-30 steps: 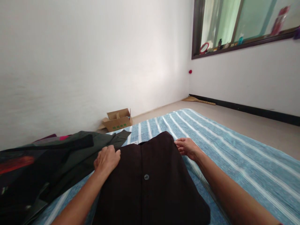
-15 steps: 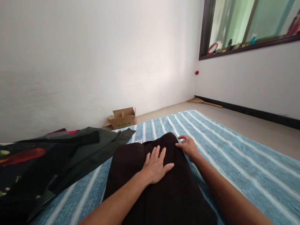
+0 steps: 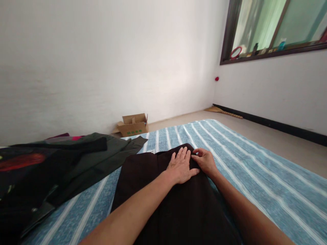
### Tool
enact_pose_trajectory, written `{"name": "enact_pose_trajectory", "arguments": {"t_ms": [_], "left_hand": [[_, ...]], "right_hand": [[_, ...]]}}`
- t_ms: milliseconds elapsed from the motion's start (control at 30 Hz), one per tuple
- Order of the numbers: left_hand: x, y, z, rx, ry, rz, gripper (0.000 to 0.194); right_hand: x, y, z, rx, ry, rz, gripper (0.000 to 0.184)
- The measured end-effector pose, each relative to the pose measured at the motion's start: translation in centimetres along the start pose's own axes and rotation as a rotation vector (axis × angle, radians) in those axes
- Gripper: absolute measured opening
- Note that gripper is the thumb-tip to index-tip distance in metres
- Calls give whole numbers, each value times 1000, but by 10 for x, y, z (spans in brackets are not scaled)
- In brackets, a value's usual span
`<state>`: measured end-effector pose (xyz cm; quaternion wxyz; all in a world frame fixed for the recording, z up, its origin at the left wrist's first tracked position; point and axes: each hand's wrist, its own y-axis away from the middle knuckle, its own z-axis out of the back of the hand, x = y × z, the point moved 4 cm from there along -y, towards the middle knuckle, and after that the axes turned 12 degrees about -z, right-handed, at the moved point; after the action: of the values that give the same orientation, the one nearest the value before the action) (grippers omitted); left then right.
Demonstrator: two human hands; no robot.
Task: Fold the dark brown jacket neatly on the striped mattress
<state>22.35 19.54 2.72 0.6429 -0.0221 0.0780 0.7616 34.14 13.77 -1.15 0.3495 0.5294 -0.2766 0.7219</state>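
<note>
In the lower centre of the frame, a dark brown-black garment (image 3: 138,175) lies flat, with a lengthwise line down its front and an uneven upper edge. It rests on a blue bedspread (image 3: 250,165) with white stripes. The left forearm crosses the garment diagonally and hides part of its front. At the lower left sprawl rumpled dark clothes (image 3: 87,166), one with a red patch. Beyond them, left of centre, stands an open cardboard box (image 3: 134,128). The left hand (image 3: 181,166) spreads palm-down on the garment's upper right part, grasping nothing. Just beside it, the right hand (image 3: 205,161) bends its thumb and forefinger at the garment's right edge; whether they pinch the cloth I cannot tell.
</note>
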Motion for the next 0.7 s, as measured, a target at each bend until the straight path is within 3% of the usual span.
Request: {"name": "enact_pose_trajectory", "arguments": {"t_ms": [167, 400, 700], "left_hand": [[6, -3, -16, -30, 7, 12, 93], [7, -2, -18, -22, -4, 18, 95], [8, -3, -22, -15, 1, 29, 92]], "right_hand": [[-1, -1, -1, -26, 102, 10, 8], [-8, -5, -5, -17, 170, -22, 4], [-12, -13, -9, 21, 92, -82, 19]]}}
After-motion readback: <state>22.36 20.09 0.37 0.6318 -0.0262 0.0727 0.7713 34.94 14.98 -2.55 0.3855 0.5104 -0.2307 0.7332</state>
